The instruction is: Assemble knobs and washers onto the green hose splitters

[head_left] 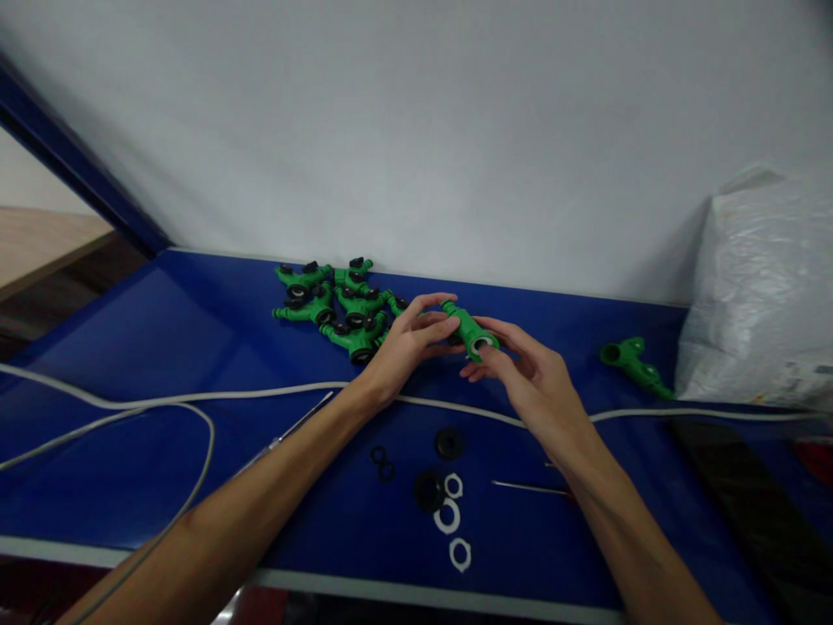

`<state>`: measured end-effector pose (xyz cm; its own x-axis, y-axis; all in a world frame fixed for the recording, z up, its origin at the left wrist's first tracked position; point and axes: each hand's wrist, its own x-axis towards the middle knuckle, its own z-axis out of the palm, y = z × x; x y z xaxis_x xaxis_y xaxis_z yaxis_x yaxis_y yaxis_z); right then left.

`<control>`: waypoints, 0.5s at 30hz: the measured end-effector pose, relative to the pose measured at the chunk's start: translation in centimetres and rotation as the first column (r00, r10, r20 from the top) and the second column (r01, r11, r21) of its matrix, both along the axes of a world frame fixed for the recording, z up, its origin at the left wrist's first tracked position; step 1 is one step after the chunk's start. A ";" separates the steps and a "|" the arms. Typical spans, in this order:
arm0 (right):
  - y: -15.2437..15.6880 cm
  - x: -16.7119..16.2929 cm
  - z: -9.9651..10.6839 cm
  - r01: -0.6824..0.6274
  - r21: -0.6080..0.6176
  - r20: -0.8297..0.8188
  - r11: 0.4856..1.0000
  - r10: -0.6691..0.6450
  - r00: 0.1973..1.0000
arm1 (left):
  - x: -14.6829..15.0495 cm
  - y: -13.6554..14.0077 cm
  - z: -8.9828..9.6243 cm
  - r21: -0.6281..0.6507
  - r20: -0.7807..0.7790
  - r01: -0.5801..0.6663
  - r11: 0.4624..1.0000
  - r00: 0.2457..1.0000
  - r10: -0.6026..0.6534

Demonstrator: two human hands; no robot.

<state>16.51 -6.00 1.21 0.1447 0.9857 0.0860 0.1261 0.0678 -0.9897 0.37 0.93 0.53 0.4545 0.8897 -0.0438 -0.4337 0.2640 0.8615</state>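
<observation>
Between my two hands, above the blue table, is a green plastic hose splitter (pixel 466 328). My left hand (pixel 420 334) grips its narrower body, fingers curled around the far side. At the wide opening my right hand (pixel 521 360) holds the splitter, with the thumb pressed at a white ring (pixel 482 344) in the mouth. The fingers under the splitter are partly hidden. Nearer me on the table lie white notched rings (pixel 460 554), black round caps (pixel 449 444) and two small black O-rings (pixel 382 463).
Several green splitters with black valves (pixel 355 304) are grouped at the back left. Another green splitter (pixel 631 365) lies by a white plastic bag (pixel 761 295). A pale cable (pixel 260 395) crosses the blue table (pixel 312 512). Thin screwdrivers (pixel 530 488) lie near both forearms.
</observation>
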 end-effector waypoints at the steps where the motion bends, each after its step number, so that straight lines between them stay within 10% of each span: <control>1: 0.0 0.0 0.1 0.001 -0.003 0.002 1.000 -0.001 1.000 | 0.0 0.0 0.0 -0.008 0.001 -0.006 1.000 1.000 0.006; 15: -0.4 -0.1 0.9 0.030 -0.028 0.036 0.999 -0.029 0.999 | 0.1 0.0 -0.2 -0.008 -0.002 -0.014 1.000 1.000 0.014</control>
